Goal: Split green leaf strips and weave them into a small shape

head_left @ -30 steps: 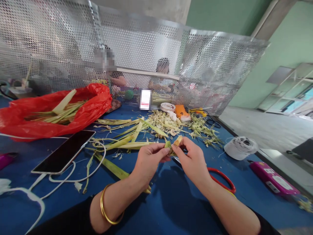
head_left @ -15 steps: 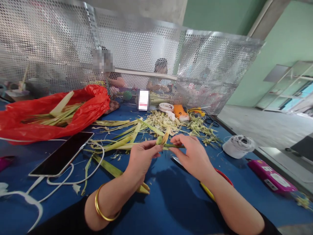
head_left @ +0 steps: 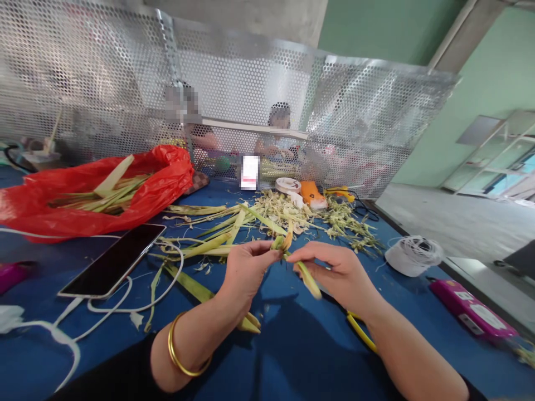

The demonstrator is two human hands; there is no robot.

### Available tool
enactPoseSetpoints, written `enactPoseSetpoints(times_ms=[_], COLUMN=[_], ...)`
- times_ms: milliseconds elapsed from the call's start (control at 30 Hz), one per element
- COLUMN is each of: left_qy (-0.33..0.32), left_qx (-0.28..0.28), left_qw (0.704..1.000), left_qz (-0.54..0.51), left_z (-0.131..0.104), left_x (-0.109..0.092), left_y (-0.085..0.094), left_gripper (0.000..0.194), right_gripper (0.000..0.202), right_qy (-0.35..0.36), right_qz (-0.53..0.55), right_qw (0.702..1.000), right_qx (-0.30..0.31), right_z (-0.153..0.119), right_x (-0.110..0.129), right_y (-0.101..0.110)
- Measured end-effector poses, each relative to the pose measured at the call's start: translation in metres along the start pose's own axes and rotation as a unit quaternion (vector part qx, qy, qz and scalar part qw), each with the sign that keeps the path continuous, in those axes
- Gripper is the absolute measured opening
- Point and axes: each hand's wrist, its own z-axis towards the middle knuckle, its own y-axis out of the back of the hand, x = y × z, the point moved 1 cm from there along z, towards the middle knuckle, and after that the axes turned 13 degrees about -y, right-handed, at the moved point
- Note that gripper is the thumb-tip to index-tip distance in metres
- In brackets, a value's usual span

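My left hand [head_left: 253, 270] pinches a small folded bundle of green and brown leaf [head_left: 281, 243] over the middle of the blue table. Beside it, my right hand [head_left: 334, 270] has its thumb and fingers closed on a pale green leaf strip [head_left: 308, 277], whose free end points down toward me. The strip meets the bundle between the two hands. Under my right forearm lies a tool with a yellow handle [head_left: 361, 332], partly hidden. A long green leaf [head_left: 192, 287] rests on the table, partly behind my left wrist.
A red bag [head_left: 167, 167] of leaves and a phone [head_left: 112, 262] with white cables lie left. Leaf scraps [head_left: 280, 209], a tape roll [head_left: 287, 185] and an orange packet [head_left: 311, 194] are behind. White string [head_left: 413, 255] and a purple pack [head_left: 472, 309] stand right. People sit beyond the perforated screen.
The leaf strip at my right hand now hangs down toward me, and my right hand has shifted slightly. My left hand keeps its pinch. The whole view has moved a little.
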Motion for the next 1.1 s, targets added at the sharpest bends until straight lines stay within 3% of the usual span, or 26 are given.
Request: enactPoseSetpoints(times_ms=[100, 167, 267, 367, 667, 867, 1033, 1100], left_qy=[0.012, 0.015, 0.014, 0.013, 0.017, -0.054, -0.131, -0.160], left_qx=[0.012, 0.015, -0.002, -0.010, 0.008, 0.061, 0.110, 0.123], left_qw=[1.000, 1.000, 1.000, 1.000, 0.999, 0.992, 0.964, 0.951], left_qz=[0.000, 0.000, 0.004, 0.012, 0.026, 0.095, 0.205, 0.234], left_z=[-0.003, -0.004, -0.002, 0.000, -0.005, -0.009, -0.013, -0.014], left_x=[-0.002, -0.003, -0.002, -0.001, -0.005, 0.001, 0.006, 0.006], left_y=[-0.003, -0.003, -0.002, 0.000, -0.003, -0.004, -0.004, -0.003], left_gripper=[0.018, 0.017, 0.015, 0.014, 0.011, 0.011, 0.013, 0.014], right_gripper=[0.015, 0.019, 0.029, 0.033, 0.032, 0.035, 0.023, 0.021], right_qy=[0.067, 0.065, -0.022, -0.105, -0.148, -0.123, -0.068, -0.054], right_qz=[0.002, -0.003, -0.046, -0.080, -0.042, -0.079, -0.181, -0.207], right_qw=[0.996, 0.994, 0.993, 0.987, 0.987, 0.986, 0.962, 0.953], right_qx=[-0.066, -0.083, -0.108, -0.092, -0.050, -0.076, -0.194, -0.214], right_z=[-0.001, -0.001, 0.000, 0.003, 0.004, 0.002, -0.001, -0.003], right_x=[0.002, 0.001, -0.003, -0.008, -0.013, -0.010, -0.013, -0.014], right_y=[-0.008, -0.010, -0.008, -0.005, -0.005, -0.009, -0.021, -0.026])
